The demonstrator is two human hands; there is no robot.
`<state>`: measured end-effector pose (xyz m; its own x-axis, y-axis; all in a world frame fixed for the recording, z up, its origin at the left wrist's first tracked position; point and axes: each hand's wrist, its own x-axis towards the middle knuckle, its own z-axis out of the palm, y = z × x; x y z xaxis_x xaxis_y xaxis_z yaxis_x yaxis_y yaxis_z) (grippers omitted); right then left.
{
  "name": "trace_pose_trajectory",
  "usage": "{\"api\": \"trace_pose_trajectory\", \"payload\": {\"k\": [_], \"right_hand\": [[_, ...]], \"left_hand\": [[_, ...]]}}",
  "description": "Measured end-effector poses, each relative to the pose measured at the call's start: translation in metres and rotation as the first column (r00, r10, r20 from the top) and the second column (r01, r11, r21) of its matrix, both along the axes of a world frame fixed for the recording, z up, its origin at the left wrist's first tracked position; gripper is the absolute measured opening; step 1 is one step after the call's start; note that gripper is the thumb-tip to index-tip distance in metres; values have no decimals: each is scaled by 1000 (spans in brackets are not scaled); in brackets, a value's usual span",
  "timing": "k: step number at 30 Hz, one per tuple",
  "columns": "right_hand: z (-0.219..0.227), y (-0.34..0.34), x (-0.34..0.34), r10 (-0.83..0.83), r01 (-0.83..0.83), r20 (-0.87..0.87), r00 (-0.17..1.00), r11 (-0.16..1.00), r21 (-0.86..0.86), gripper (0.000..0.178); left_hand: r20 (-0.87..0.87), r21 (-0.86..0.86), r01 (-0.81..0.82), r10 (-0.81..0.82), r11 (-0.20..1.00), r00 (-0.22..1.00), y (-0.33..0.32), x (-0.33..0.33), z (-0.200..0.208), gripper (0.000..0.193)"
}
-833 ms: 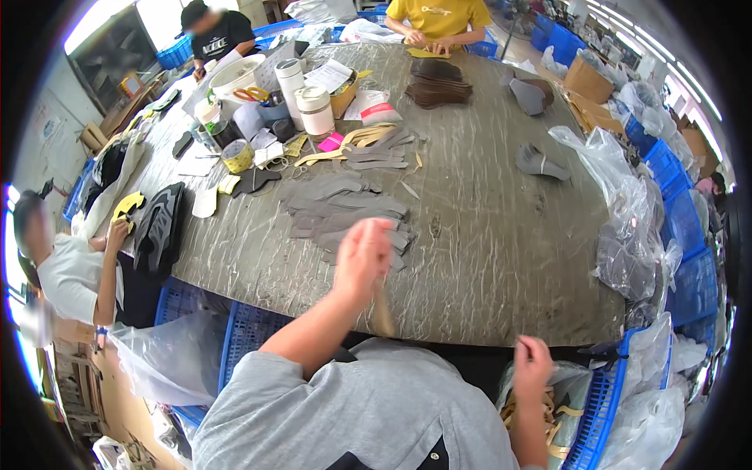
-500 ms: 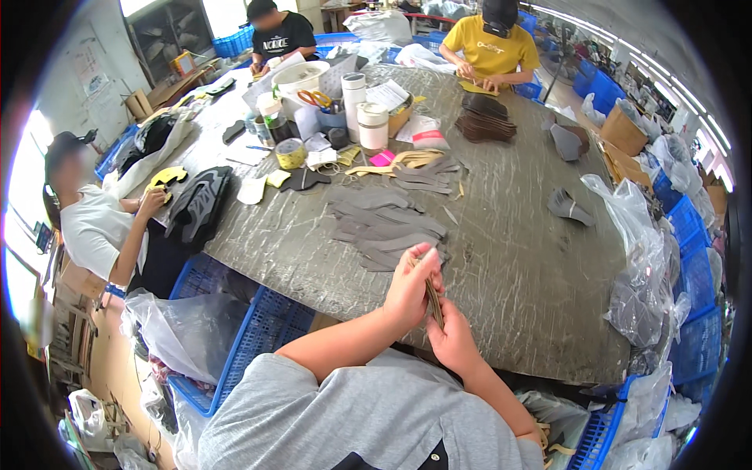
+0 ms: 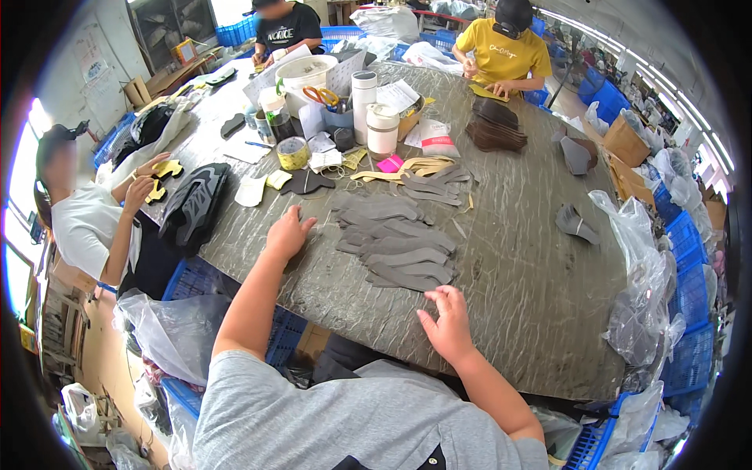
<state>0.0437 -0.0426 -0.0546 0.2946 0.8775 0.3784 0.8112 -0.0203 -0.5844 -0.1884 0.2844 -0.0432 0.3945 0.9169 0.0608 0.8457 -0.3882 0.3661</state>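
Several flat grey curved pieces (image 3: 395, 235), like cut leather or fabric strips, lie overlapping in rows on the table before me. To their left, my left hand (image 3: 289, 233) is over the tabletop with its fingers apart and nothing in it. By the near edge of the pieces is my right hand (image 3: 449, 323), thumb and fingers apart, fingertips close to the lowest strip; whether they touch it I cannot tell. A smaller group of grey strips (image 3: 435, 185) lies farther back beside tan strips (image 3: 415, 168).
Behind the strips stand a white jar (image 3: 382, 131), a tape roll (image 3: 292, 153) and scissors (image 3: 321, 96). Brown stacked pieces (image 3: 497, 125) lie at far right. Three co-workers sit around the table (image 3: 525, 274). Blue crates (image 3: 689, 274) and plastic bags line the right side.
My hands have come apart: the left moved left and forward, the right slightly down. The thin brownish strips they held are no longer in them. The co-worker at left has separated their hands.
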Motion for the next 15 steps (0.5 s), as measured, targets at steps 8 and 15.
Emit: {"api": "trace_pose_trajectory", "payload": {"k": [8,15], "right_hand": [[-20,46,22,-141,216,299,944,947,-238,83],[-33,54,25,-127,189,324,937,968,-167,76]], "left_hand": [[-3,238,426,-438,873,899,-45,80,32,45],[-155,-42,655,-652,755,742,-82,153,31,52]]}}
